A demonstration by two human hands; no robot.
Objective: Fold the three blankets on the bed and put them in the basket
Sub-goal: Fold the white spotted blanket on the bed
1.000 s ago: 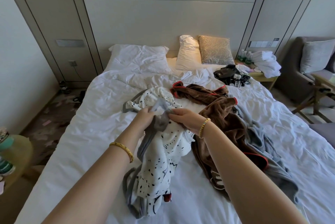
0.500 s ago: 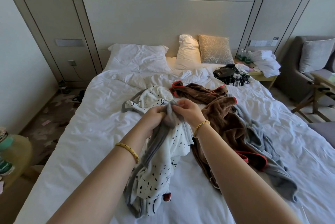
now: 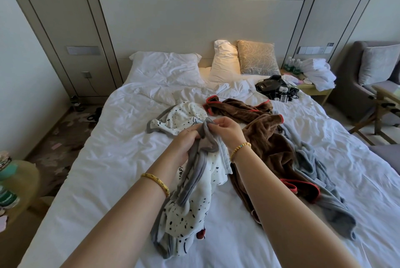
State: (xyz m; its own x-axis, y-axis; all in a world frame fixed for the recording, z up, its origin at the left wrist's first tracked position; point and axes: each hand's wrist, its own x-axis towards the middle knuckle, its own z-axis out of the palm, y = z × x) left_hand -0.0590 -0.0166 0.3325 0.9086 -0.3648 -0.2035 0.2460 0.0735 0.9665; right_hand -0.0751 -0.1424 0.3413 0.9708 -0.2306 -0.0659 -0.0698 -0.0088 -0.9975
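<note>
A person stands at the foot of a bed point(image 3: 112, 159), both hands raised over its middle. The left hand point(image 3: 186, 142) and the right hand point(image 3: 225, 129) meet almost touching, each pinching the grey-trimmed edge of a white spotted blanket point(image 3: 194, 202). The cloth hangs from that shared grip and trails toward the viewer, its long axis running down the bed. A brown blanket point(image 3: 264, 144) and a grey blanket point(image 3: 324, 192) lie crumpled just right of it, nearer the right hand. No basket is in view. Spreading the edge likely comes next.
</note>
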